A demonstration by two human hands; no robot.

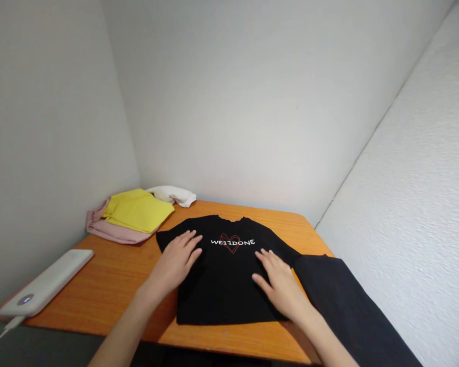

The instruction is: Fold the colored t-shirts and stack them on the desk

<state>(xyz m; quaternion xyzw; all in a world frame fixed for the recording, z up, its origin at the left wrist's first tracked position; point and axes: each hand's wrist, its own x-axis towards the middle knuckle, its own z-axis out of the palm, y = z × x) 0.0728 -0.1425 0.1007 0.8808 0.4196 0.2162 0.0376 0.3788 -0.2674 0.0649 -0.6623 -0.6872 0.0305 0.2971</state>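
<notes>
A black T-shirt (225, 280) with white "WE11DONE" lettering and a red heart outline lies spread face up on the orange wooden table (110, 280). My left hand (178, 260) rests flat on its left chest area, fingers stretched out. My right hand (279, 283) lies flat on the shirt's right side, fingers spread toward the print. Neither hand holds anything. The shirt's right sleeve runs toward a second black cloth (344, 306) that hangs over the table's right front corner.
At the back left corner lies a pile of folded clothes: a yellow piece (137, 209) on a pink one (110, 230), with a white one (174, 194) behind. A white power bank (48, 282) with its cable sits at the left edge. Walls close in on three sides.
</notes>
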